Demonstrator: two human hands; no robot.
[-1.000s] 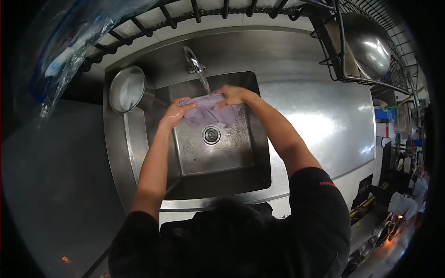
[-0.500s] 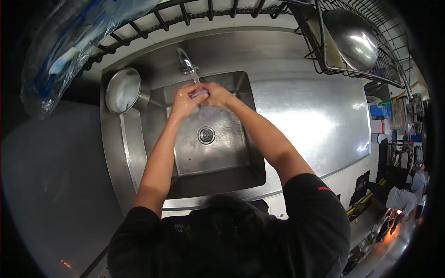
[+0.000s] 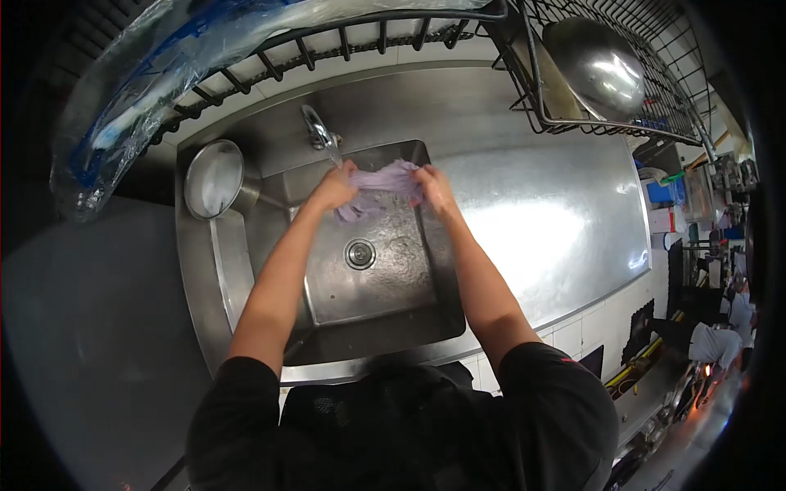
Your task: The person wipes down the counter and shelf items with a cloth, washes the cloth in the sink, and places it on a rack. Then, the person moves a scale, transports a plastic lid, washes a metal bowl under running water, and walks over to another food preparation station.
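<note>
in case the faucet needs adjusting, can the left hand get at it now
Probably yes: the left hand is close to the faucet, nothing solid between, though it grips the purple cloth.

The left hand (image 3: 334,190) partly hides the cloth (image 3: 385,180), while the top edge crops plastic wrap (image 3: 123,127).

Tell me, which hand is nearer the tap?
Left: the left hand is close in front of the tap; the right hand is farther away, off to the right.
</note>
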